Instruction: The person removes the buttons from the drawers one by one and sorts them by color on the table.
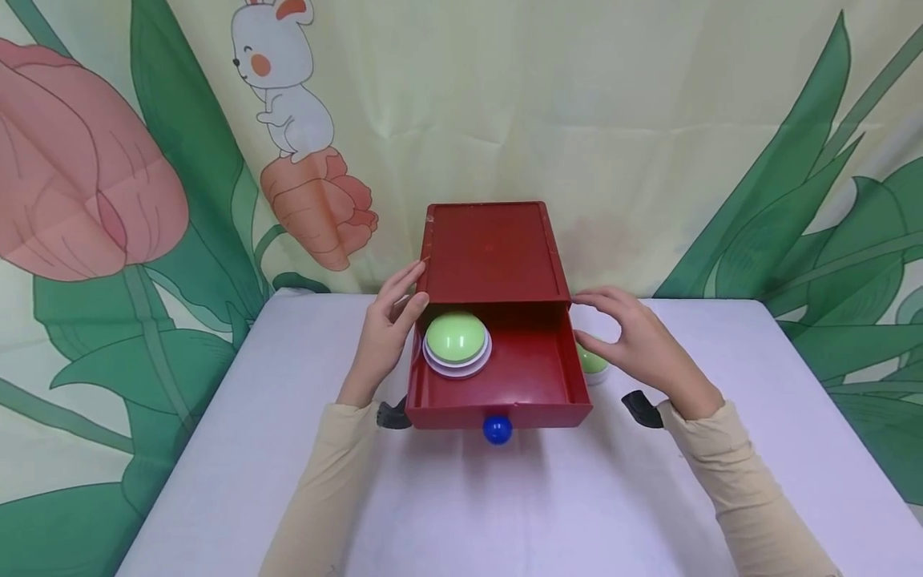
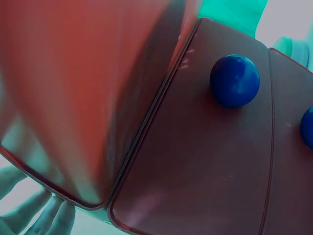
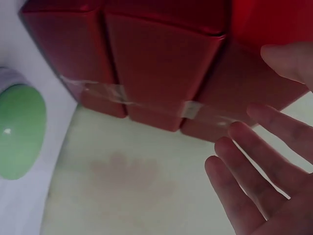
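A red drawer unit stands on the table, its top drawer pulled out toward me. Inside that drawer, at the left, sits a round piece with a green dome and white base. My left hand lies along the unit's left side, fingertips at its wall; in the left wrist view its fingers show at the edge. On the other side is my right hand, fingers extended and thumb apart, fingertips close by the unit's right side. Nothing is in its grasp in the right wrist view.
A second green-domed round piece stands on the table right of the unit, partly hidden in the head view. Blue ball knobs stick out from the drawer fronts. Clear tape crosses the stacked sections. A printed cloth hangs behind the table.
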{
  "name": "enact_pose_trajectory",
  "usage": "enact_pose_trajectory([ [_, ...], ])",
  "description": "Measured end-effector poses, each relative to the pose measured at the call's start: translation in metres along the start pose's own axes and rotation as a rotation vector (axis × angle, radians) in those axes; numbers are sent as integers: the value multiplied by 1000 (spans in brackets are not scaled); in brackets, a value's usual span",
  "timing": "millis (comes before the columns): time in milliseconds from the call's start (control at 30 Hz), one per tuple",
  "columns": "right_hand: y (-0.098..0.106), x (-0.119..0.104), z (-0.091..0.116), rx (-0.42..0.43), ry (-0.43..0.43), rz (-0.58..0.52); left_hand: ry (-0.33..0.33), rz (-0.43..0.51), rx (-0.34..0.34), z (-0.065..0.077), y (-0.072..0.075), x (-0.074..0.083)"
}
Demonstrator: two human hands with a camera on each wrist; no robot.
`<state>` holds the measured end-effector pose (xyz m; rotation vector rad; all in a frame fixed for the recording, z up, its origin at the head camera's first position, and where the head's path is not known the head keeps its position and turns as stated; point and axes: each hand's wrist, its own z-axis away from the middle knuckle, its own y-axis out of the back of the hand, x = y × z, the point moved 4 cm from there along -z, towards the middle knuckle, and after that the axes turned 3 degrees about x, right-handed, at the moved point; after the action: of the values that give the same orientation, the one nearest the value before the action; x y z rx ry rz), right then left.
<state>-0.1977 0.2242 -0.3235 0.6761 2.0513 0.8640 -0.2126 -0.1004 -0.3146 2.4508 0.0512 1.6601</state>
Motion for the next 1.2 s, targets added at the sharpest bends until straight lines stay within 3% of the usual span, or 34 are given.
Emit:
enact_pose_trajectory([
  [600, 32, -47, -7, 91, 104, 33, -13, -5, -2, -4, 1, 1],
  [1200, 35, -90, -23, 3, 158, 26, 2, -10, -2, 0, 1, 1],
])
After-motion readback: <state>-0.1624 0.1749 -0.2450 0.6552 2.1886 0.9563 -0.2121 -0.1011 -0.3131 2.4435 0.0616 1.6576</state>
